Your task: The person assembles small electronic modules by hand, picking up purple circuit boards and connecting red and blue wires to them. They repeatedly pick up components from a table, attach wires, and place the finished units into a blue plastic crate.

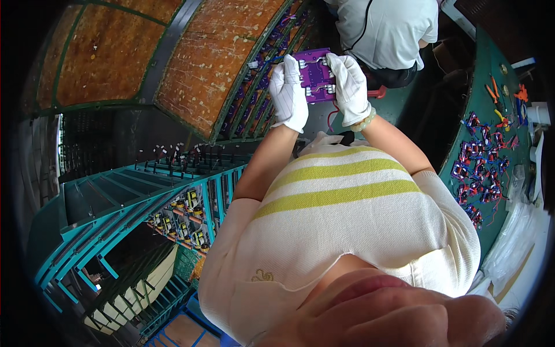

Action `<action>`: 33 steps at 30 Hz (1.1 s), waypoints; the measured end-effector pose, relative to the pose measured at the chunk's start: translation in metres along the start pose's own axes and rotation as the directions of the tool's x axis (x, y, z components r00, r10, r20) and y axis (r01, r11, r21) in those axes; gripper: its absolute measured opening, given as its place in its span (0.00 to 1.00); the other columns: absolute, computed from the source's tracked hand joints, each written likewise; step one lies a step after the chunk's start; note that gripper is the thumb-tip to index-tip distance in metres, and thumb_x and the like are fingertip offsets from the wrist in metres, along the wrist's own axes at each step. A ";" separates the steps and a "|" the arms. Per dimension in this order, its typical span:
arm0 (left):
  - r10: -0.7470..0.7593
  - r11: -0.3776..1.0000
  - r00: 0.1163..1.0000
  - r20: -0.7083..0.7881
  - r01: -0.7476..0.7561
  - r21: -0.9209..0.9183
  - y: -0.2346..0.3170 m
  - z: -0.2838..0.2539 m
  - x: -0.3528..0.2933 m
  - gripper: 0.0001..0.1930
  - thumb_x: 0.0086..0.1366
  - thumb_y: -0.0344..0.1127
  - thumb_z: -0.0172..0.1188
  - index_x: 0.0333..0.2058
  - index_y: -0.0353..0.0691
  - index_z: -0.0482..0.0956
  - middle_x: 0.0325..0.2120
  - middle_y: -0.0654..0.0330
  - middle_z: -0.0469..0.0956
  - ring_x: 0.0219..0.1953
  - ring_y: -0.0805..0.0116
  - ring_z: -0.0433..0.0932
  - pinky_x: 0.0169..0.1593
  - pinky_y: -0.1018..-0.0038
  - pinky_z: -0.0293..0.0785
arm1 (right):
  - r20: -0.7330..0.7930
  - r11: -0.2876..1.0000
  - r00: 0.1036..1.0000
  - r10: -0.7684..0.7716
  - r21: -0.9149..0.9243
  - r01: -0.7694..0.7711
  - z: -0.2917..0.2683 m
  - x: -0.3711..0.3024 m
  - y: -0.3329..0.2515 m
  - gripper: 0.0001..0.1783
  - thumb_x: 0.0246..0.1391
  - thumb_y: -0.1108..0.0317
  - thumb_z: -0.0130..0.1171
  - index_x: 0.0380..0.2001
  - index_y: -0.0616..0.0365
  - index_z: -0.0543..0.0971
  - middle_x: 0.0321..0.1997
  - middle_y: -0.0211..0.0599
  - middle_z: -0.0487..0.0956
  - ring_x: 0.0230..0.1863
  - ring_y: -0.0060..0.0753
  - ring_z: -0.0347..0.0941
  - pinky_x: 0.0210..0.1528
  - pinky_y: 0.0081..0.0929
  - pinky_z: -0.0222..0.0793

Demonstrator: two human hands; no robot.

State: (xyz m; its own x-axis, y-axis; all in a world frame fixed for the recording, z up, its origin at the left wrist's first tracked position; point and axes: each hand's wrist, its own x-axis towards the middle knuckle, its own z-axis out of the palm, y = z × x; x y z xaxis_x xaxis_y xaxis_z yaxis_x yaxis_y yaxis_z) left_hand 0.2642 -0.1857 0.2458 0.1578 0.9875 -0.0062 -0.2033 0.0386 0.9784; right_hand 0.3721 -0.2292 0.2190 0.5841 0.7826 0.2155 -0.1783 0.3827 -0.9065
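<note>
Between my two white-gloved hands is a flat purple plate [315,74] with silver metal fittings along its sides and holes in its face. My left hand [288,95] is closed on the plate's left edge. On the opposite edge, my right hand [349,87] grips it with the fingers bent over the top corner. A thin red wire [332,115] hangs below the plate beside my right hand. The gloves hide part of both side edges.
A rack [254,104] with several purple assemblies stands left of my hands. On the green table [457,168] at right lie wired assemblies [483,162], orange-handled pliers [493,89] and plastic bags [509,248]. A person [387,34] in white sits ahead. Teal racks [133,185] stand at left.
</note>
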 end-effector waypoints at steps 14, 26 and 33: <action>-0.031 0.999 0.991 0.128 0.025 0.047 0.017 -0.025 0.005 0.21 0.71 0.51 0.43 0.44 0.38 0.73 0.38 0.62 0.76 0.39 0.76 0.74 0.44 0.77 0.72 | -0.065 0.996 0.995 0.082 0.048 -0.079 0.027 -0.002 0.000 0.09 0.61 0.65 0.54 0.30 0.58 0.76 0.25 0.22 0.72 0.26 0.12 0.64 0.29 0.15 0.63; -0.249 0.944 0.967 0.058 0.229 0.237 0.028 -0.094 0.065 0.29 0.67 0.58 0.49 0.46 0.33 0.76 0.36 0.62 0.78 0.34 0.75 0.74 0.40 0.76 0.71 | 0.707 0.751 0.682 -0.187 -0.345 0.563 0.091 0.030 0.007 0.69 0.18 0.46 0.78 0.65 0.58 0.52 0.63 0.57 0.58 0.65 0.57 0.54 0.66 0.46 0.49; -0.501 0.841 0.829 0.248 0.534 -0.088 0.024 -0.130 0.110 0.23 0.66 0.58 0.49 0.38 0.41 0.76 0.29 0.61 0.77 0.29 0.71 0.77 0.33 0.75 0.75 | 0.697 0.815 0.643 0.318 -0.548 0.191 0.121 0.051 0.017 0.58 0.36 0.65 0.71 0.67 0.55 0.46 0.54 0.49 0.70 0.53 0.44 0.70 0.53 0.33 0.67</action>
State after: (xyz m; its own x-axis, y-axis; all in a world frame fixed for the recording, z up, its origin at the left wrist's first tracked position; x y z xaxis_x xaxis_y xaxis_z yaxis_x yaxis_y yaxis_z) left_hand 0.1510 -0.0567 0.2414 0.4720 0.7617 -0.4439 -0.1715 0.5732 0.8013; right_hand 0.3028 -0.1233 0.2584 -0.2335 0.9669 0.1034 0.4002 0.1925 -0.8960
